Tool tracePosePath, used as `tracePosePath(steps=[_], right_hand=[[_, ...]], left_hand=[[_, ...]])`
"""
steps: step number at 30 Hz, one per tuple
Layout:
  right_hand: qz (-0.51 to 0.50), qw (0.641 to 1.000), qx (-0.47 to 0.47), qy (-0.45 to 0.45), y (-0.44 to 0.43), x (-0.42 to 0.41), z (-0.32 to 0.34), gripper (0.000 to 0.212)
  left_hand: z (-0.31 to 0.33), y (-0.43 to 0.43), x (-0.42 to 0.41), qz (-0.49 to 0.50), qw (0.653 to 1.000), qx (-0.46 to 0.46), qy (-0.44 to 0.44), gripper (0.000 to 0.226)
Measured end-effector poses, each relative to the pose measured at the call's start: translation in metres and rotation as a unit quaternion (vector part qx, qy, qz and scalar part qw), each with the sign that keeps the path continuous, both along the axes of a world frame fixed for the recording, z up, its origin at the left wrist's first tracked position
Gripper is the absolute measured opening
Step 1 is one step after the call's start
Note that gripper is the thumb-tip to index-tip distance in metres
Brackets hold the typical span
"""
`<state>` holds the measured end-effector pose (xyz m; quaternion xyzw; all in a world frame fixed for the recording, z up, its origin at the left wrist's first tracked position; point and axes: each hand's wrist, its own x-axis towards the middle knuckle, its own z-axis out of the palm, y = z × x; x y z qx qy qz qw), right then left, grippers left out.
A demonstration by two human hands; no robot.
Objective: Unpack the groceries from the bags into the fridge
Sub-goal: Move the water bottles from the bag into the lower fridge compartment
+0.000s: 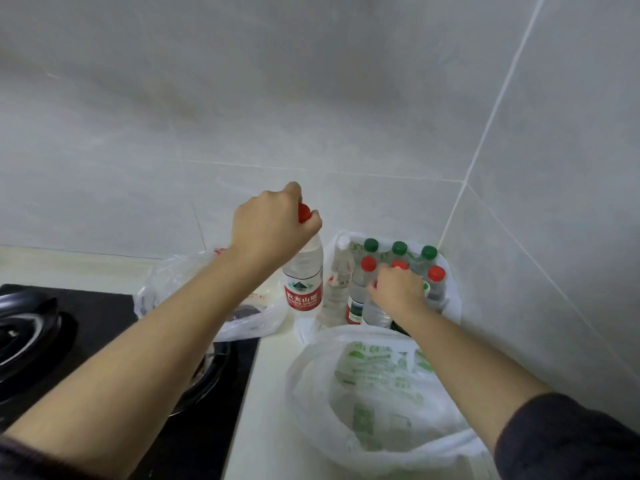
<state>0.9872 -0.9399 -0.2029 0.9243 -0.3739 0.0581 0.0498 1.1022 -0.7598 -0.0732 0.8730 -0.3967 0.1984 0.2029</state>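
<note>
Plainly, left hand [268,226] grips bottle [304,285] by its cap, body hanging below; right hand [398,289]: grip unclear.

The water bottle [303,271] in the left hand [268,230] is clear, with a red cap [304,213] and a red label [302,297] printed with white characters under a small dark green and white emblem. The corner bag [452,306] is translucent white. The bottles in it are clear: three have dark green caps [371,244], three have red caps [368,263] and one has a white cap [343,241]. One bottle's label [354,311] shows red, dark green and white. The nearest bag [381,372] is translucent white with pale green print. The bag by the stove [166,282] is translucent white with a little red print. The stove [104,306] is glossy black, the counter [270,375] cream, the wall tiles [311,98] pale grey with white grout, and the sleeve [571,441] dark.
</note>
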Motion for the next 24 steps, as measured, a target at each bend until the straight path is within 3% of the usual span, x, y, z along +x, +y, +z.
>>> tracePosePath(steps=[6, 12, 20, 24], right_hand=[[0.065, 0.990, -0.033, -0.118, 0.041, -0.005, 0.080, 0.024], [0.166, 0.949, -0.030, -0.266, 0.110, -0.026, 0.150, 0.028], [0.331, 0.856, 0.046, -0.395, 0.194, -0.040, 0.096, 0.030], [0.357, 0.862, 0.086, -0.349, 0.223, -0.043, 0.049, 0.033]], left_hand=[[-0.011, 0.052, -0.015, 0.036, 0.999, 0.000, 0.034, 0.026], [-0.008, 0.113, -0.044, 0.083, 0.995, -0.044, 0.029, 0.026], [-0.043, 0.195, -0.102, 0.172, 0.983, -0.031, 0.058, 0.025], [-0.080, 0.224, -0.120, 0.231, 0.968, -0.001, 0.097, 0.029]])
